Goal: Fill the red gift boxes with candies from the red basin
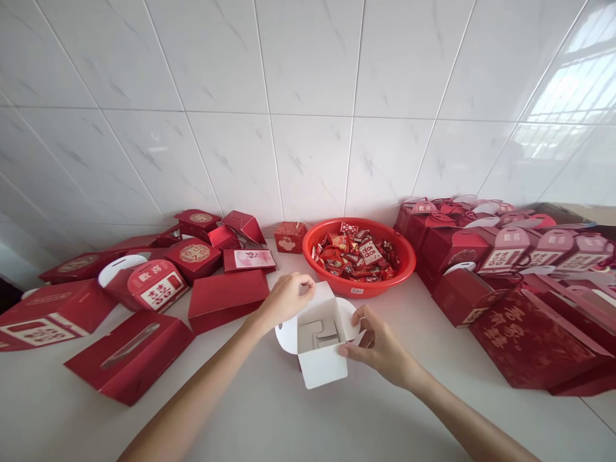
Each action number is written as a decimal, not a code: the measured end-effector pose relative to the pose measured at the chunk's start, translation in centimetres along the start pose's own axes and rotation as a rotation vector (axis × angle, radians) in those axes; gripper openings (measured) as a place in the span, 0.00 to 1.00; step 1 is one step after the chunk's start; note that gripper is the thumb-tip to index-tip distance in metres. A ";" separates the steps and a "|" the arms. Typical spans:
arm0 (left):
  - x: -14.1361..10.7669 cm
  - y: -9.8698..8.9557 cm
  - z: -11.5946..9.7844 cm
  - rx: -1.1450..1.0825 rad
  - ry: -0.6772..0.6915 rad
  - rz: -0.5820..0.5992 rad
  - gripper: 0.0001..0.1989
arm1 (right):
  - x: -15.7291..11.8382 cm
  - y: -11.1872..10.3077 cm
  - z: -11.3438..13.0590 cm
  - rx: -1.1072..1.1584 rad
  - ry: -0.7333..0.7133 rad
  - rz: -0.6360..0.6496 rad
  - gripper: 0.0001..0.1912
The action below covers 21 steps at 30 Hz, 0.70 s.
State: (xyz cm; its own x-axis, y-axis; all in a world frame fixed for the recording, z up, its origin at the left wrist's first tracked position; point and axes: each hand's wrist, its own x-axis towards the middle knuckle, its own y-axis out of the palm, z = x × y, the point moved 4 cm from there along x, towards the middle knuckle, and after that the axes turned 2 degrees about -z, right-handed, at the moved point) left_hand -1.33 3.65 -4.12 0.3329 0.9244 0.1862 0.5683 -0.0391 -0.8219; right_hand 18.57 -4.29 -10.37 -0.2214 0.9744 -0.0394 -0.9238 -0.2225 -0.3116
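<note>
In front of me a small gift box stands with its top open and its white inside showing. Interlocked bottom flaps are visible within. My right hand grips the box at its right flap and front right corner, thumb against the front. My left hand is over the back left of the box, fingers curled in at the back flap's edge. Whether something is pinched in those fingers is hidden. Just behind the box is a red plastic basin with many wrapped candies in red wrappers.
Red gift boxes of several shapes lie on the left, one long box nearest me. More boxes crowd the right, with large red bags or boxes before them. A small red box stands against the tiled wall.
</note>
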 end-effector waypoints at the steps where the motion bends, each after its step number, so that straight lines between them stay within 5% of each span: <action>1: 0.1 0.2 0.2 -0.018 -0.004 -0.035 0.13 | 0.1 -0.3 -0.1 -0.033 -0.013 -0.040 0.25; 6: 0.7 1.4 1.2 -0.145 -0.043 -0.157 0.12 | 0.5 -2.2 0.1 -0.172 -0.049 -0.173 0.24; 12: 0.6 0.8 1.0 -0.243 -0.032 -0.196 0.12 | 1.4 -5.8 3.4 -0.224 -0.209 -0.222 0.17; 16: 0.9 -0.5 0.7 -0.300 0.008 -0.210 0.12 | 5.4 -9.9 5.0 -0.310 -0.286 -0.371 0.14; 21: 2.0 -2.1 0.7 -0.362 0.084 -0.277 0.13 | 12.8 -12.9 3.5 -0.502 -0.055 -0.416 0.02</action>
State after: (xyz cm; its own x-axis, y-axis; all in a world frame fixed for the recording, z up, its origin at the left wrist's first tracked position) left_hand -2.36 5.82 -2.37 0.1827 0.8853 0.4276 0.8657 0.0612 -0.4968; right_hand 26.54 10.92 -3.51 0.0950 0.9699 0.2243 -0.6803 0.2278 -0.6967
